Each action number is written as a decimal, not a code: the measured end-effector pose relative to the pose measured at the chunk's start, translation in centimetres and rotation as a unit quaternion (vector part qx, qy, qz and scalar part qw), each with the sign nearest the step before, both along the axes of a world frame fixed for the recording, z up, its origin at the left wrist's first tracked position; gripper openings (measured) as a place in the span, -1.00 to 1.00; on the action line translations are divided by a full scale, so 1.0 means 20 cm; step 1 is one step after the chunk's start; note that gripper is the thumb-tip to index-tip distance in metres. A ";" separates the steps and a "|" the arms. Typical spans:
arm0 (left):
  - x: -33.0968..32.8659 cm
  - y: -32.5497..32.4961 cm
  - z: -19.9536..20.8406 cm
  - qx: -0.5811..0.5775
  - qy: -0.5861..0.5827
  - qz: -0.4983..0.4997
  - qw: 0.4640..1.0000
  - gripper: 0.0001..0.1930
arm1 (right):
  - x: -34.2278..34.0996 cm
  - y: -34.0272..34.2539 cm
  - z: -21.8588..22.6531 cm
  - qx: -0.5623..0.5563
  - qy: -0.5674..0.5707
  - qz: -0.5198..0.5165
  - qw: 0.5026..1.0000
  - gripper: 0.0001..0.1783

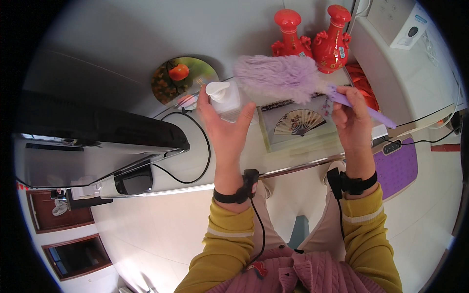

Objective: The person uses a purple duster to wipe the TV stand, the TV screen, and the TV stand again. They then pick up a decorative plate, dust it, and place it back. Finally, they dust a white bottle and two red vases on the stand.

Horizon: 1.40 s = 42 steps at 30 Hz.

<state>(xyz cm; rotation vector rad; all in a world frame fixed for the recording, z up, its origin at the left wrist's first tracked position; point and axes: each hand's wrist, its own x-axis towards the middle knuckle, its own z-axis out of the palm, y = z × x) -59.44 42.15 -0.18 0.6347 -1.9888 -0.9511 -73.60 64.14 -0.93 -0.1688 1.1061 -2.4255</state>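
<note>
My left hand (225, 128) is wrapped round a white pump bottle (229, 101), its thumb on one side and its fingers on the other. The bottle's pump head points left, and the lower part is partly hidden by the hand. In my right hand (352, 115) is the purple handle of a fluffy lilac duster (278, 75). The duster's head reaches left, above a picture of a folding fan (299, 123) on the white cabinet top (234, 166). A round plate with an orange fruit picture (205, 71) stands behind the bottle.
Two red vases (332, 46) stand at the back right, near the duster. A black television (97, 141) fills the left, with a black cable (207, 156) looping beside it. A white box (395, 24) sits at the far right, and a purple footrest-like board (398, 168) lies below.
</note>
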 end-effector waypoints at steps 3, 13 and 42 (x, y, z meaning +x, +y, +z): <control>0.00 0.02 0.01 -0.061 -0.062 0.069 0.994 -0.01 | 0.01 -0.02 -0.01 0.050 0.010 0.017 0.999 -0.73; 0.02 -0.05 0.01 0.242 0.140 -0.066 0.958 -0.24 | 0.03 -0.04 0.01 0.034 0.023 0.028 0.999 -0.72; -0.01 -0.02 -0.04 0.002 0.057 0.066 0.996 0.05 | 0.04 -0.04 0.00 0.125 0.041 0.039 0.991 -0.74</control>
